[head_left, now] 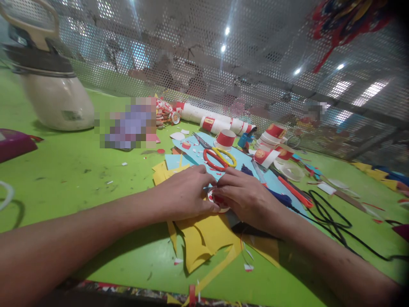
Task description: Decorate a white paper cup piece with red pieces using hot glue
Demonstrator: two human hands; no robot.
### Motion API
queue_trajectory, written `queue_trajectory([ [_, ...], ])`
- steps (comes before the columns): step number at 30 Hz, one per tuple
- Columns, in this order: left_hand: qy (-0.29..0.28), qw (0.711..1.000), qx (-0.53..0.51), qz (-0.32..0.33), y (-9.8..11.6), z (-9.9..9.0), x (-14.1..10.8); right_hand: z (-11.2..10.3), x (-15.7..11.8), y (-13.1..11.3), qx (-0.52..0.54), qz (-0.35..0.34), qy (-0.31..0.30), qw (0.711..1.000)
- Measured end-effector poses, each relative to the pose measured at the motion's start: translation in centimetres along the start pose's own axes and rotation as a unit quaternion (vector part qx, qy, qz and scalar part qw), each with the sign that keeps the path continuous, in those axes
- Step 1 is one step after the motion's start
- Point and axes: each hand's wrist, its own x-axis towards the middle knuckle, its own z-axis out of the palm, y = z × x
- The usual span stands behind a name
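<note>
My left hand point(187, 189) and my right hand point(247, 196) meet over the middle of the table. Between their bent fingers is a small red-and-white paper piece point(225, 209), mostly covered by the fingers. Both hands are closed on it, thumbs and fingertips close together. Beneath them lie cut sheets of yellow paper point(207, 238). Just beyond the fingers, scissors point(220, 158) with one orange-red and one yellow handle rest on light blue paper point(187, 147). A red-and-white paper cup point(224, 139) stands upside down behind the scissors.
The green table point(128, 238) carries paper scraps. A large white jug point(60, 98) stands at the far left. To the right lie a red-handled tool point(295, 192), a black cord point(332, 224) and more cups point(271, 134). Stacked cups point(207, 113) lie along the perforated metal screen point(198, 55).
</note>
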Motion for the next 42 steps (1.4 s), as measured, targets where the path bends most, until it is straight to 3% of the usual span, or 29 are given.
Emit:
queue_trajectory([
  [7,-0.01,1.0,0.015,0.01,0.1,-0.3,0.0,-0.8,-0.2,-0.5,0.021,0.033,-0.01,0.999],
  [18,-0.013,1.0,0.014,-0.003,-0.1,-0.3,-0.1,-1.1,-0.9,-0.1,0.034,0.105,0.091,0.99],
  [34,-0.023,1.0,0.011,-0.011,0.1,-0.4,-0.1,-0.8,-0.7,-1.7,0.055,0.131,0.001,0.99],
  [42,-0.021,1.0,0.015,-0.014,0.1,-0.3,0.1,-0.7,-0.6,-1.4,0.063,0.115,0.001,0.991],
])
